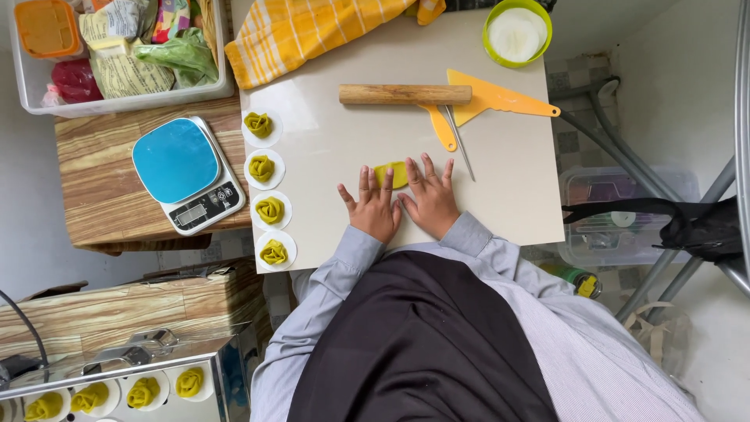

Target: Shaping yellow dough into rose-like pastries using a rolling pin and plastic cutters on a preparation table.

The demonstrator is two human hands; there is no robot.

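A small piece of yellow-green dough lies on the cream work board. My left hand and my right hand lie flat on the board with fingers spread, and their fingertips press on the dough from both sides. Neither hand grips anything. Farther back on the board rest a wooden rolling pin, a yellow plastic scraper, a yellow-handled tool and a thin metal skewer.
Several rose-shaped dough pieces on white discs line the board's left edge. A blue-topped kitchen scale sits on a wooden stand. A green bowl, a striped cloth, a clear bin and a steamer tray surround the board.
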